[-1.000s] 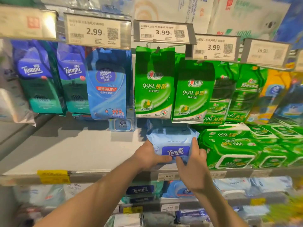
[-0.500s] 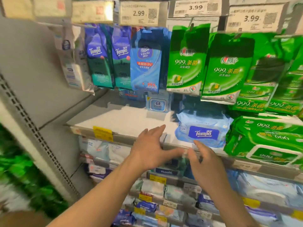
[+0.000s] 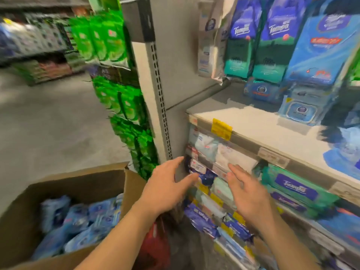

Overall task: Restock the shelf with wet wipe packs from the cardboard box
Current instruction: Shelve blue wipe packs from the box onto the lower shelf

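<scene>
An open cardboard box [image 3: 78, 182] sits at lower left, filled with several light-blue wet wipe packs [image 3: 81, 223]. The white shelf [image 3: 263, 129] runs along the right, mostly bare, and a blue wipe pack [image 3: 344, 152] lies on it at the far right edge. My left hand [image 3: 165, 188] and my right hand [image 3: 247, 193] hover in mid-air between box and shelf, fingers spread and holding nothing. Both are below the shelf's front edge, in front of the lower shelves.
Hanging blue and teal packs [image 3: 272, 39] fill the row above the shelf. Lower shelves [image 3: 224, 211] hold more packs behind price tags. Green packs [image 3: 126, 114] hang on the upright post's side. Grey floor [image 3: 48, 123] opens to the left. A red item [image 3: 155, 248] lies beneath my arms.
My hands left the Tempo pack on the shelf and drew back down and left. The view swung left and down, bringing the cardboard box into sight.
</scene>
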Demonstrator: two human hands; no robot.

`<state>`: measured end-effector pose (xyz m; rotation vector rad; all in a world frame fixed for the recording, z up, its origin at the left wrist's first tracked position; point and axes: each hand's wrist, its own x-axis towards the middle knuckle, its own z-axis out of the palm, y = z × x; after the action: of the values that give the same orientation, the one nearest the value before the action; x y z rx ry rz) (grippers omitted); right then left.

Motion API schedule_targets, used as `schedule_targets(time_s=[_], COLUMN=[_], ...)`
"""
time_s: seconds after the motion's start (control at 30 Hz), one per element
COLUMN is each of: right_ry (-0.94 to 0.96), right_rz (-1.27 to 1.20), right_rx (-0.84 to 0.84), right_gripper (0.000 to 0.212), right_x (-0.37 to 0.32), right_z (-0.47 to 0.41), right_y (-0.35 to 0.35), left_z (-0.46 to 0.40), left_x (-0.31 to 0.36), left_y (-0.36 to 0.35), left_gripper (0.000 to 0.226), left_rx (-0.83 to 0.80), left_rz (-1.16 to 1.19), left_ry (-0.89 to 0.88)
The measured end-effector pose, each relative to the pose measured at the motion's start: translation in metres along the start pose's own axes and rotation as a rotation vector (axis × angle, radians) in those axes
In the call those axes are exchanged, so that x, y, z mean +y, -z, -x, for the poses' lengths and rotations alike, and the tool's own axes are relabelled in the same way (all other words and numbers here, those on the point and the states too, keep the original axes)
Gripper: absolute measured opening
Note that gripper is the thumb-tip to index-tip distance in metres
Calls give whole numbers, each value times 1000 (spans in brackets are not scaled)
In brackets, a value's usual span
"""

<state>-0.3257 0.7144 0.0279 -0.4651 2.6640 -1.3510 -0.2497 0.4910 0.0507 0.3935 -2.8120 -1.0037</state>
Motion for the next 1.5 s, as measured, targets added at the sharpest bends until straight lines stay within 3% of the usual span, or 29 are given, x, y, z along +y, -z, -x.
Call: schedule_targets(time_s=[0.3,0.47,0.6,0.87,1.0,1.13,1.3,1.43,1.5], right_ry=[42,114,138,138,164,189,172,292,358], right_rz=[-1,108,180,247,341,341,315,367,408], right_rx=[-249,-374,-480,-626,-707,-776,-892,-1040,-1031], right_gripper=[43,51,49,50,53,58,64,73,75], right_x=[-50,-100,-140,-182,-193,-196,-190,-183,-187], right_z=[-19,-30,-35,-40,-40,-50,-70,-99,-116], right_y=[-126,-213,-285,-405,-451,-490,-552,-627,-667], left_z=[35,56,74,95,99,101,113,124,127], left_x=[-126,-212,-292,-424,-463,-488,-511,-547,-567], left_y=[64,113,153,203,223,223,207,197,192], left_gripper=[95,69,77,55,60,38,36,32,34], left_rx=[110,205,277,322,442,469,512,576,608], left_rz=[109,209,297,460,611,625,660,679,675], left_ry=[325,457,544,722,823,896,989,1074,1091])
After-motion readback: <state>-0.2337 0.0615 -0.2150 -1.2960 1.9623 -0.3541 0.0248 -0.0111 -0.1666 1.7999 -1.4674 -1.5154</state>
